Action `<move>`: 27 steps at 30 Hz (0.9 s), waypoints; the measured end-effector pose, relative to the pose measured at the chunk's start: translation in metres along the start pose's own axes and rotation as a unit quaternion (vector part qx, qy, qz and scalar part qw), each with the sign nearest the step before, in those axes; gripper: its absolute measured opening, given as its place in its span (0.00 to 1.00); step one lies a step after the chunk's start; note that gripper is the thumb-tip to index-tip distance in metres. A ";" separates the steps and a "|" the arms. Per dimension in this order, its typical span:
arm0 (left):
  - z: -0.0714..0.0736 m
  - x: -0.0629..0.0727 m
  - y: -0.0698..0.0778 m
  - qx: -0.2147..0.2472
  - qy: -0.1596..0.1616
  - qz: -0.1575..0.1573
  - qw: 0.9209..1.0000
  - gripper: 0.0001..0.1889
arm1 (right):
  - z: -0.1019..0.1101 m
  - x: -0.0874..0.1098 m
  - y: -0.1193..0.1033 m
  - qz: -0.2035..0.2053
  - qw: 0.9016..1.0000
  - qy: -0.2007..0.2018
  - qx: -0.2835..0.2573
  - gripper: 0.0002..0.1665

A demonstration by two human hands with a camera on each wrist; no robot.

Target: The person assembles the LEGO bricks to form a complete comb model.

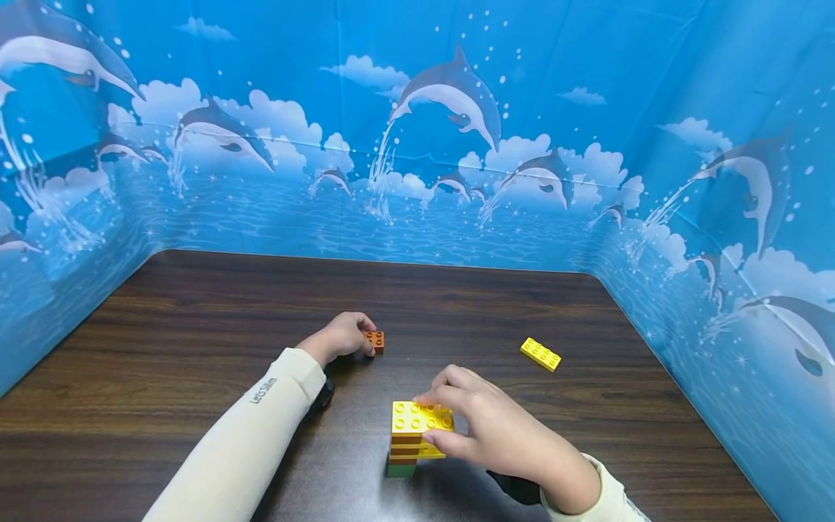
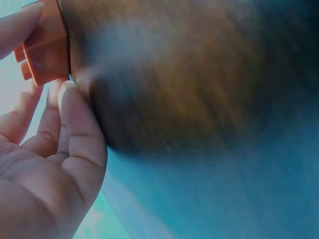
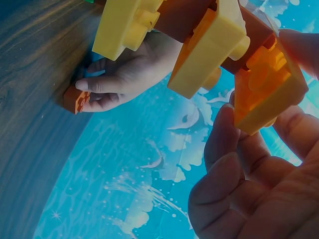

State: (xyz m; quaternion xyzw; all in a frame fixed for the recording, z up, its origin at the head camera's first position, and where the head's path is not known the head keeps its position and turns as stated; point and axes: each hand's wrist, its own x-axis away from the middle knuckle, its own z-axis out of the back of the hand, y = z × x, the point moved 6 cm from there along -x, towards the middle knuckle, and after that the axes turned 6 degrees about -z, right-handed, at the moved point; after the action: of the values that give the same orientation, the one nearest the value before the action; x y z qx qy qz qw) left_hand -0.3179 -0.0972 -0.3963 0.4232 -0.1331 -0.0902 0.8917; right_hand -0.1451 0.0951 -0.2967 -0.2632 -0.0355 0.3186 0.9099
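Note:
On the dark wood table, my left hand [image 1: 341, 335] pinches a small reddish-brown toy brick [image 1: 377, 341] between thumb and fingers. The left wrist view shows the side of that brick [image 2: 47, 50], its studs facing left. Nearer to me stands a tower of toy bricks, with a green brick [image 1: 401, 470] at its foot and brown and yellow bricks alternating above. My right hand [image 1: 489, 420] holds the yellow brick [image 1: 406, 417] on top, thumb on the near side and fingers on the far side. In the right wrist view, the yellow bricks [image 3: 204, 57] jut out past the brown ones.
A loose yellow brick [image 1: 540, 354] with two rows of studs lies on the table [image 1: 457, 304] to the right, beyond my right hand. A blue curtain [image 1: 417, 217] printed with dolphins surrounds the table's back and sides.

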 end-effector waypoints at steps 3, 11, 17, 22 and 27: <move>0.000 0.001 0.000 0.004 0.002 0.001 1.000 0.17 | 0.000 0.000 0.001 -0.006 1.000 -0.004 0.000 0.20; 0.002 0.005 0.002 0.037 0.002 0.001 0.999 0.15 | 0.000 0.000 0.001 -0.015 1.000 -0.012 0.007 0.20; 0.007 0.012 0.007 0.069 0.003 -0.014 0.998 0.16 | 0.000 0.000 0.000 -0.021 1.000 -0.018 0.005 0.20; 0.012 0.018 0.012 0.081 0.009 -0.029 0.996 0.19 | 0.000 0.000 0.000 -0.021 1.000 -0.019 0.002 0.20; 0.017 0.025 0.016 0.099 0.011 -0.042 0.994 0.21 | 0.000 0.000 0.001 -0.024 0.999 -0.021 0.001 0.19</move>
State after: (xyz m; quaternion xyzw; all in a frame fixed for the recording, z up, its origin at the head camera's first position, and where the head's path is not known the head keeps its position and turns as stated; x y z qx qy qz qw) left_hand -0.2985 -0.1063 -0.3697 0.5155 -0.1140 -0.1094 0.8422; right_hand -0.1457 0.0952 -0.2972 -0.2549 -0.0606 0.3022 0.9165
